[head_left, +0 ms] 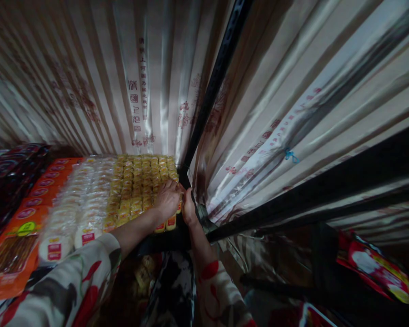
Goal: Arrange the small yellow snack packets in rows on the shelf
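The small packets [136, 190] are yellow and red. The round packs [59, 227] are white and red; the flat bags [42, 200] are bright orange, marked in purple, white and yellow-green. The sleeves [73, 277] are white, patterned in red and dark grey with thin green lines. The curtain [157, 91] is pale beige printed in red, the trousers [173, 286] mottled black and white, the ribbon [291, 156] blue.

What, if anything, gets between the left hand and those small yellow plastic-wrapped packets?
Nothing visible: the left hand is right at the right-hand end of the small yellow plastic-wrapped packets, with the right hand close beside it.
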`<state>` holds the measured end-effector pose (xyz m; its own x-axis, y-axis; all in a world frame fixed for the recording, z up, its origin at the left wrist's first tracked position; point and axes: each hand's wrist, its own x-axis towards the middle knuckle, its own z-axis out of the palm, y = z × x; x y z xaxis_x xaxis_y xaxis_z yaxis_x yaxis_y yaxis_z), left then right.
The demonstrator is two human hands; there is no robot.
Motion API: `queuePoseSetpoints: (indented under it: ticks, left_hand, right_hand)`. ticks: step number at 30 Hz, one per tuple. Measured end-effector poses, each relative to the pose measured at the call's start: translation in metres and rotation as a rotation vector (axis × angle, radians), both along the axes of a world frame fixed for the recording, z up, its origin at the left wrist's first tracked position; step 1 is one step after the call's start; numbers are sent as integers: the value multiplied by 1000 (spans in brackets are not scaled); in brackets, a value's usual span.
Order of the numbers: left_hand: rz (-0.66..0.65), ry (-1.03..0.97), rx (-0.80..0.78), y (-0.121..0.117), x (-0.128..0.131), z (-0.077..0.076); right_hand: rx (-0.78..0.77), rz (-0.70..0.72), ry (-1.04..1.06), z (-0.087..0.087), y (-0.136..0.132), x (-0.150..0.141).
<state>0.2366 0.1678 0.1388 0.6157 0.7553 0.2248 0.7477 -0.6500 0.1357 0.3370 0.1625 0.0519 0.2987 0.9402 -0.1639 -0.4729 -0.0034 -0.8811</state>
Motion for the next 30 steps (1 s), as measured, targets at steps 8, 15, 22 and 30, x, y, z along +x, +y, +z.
queuePoseSetpoints:
  ticks: [8, 15, 22, 30]
  left_hand:
    - [-9, 25, -35, 2, 0, 2]
    - [-12, -36, -110, 2, 0, 5]
    - [0, 1, -86, 4, 1, 1]
    - [34, -16, -106, 6, 3, -3]
  right_hand:
    - [28, -129, 44, -1, 14, 8]
    - [30, 90, -7, 1, 26, 5]
    - [-22, -83, -20, 5, 39, 14]
    - [50, 190, 15, 19, 48, 9]
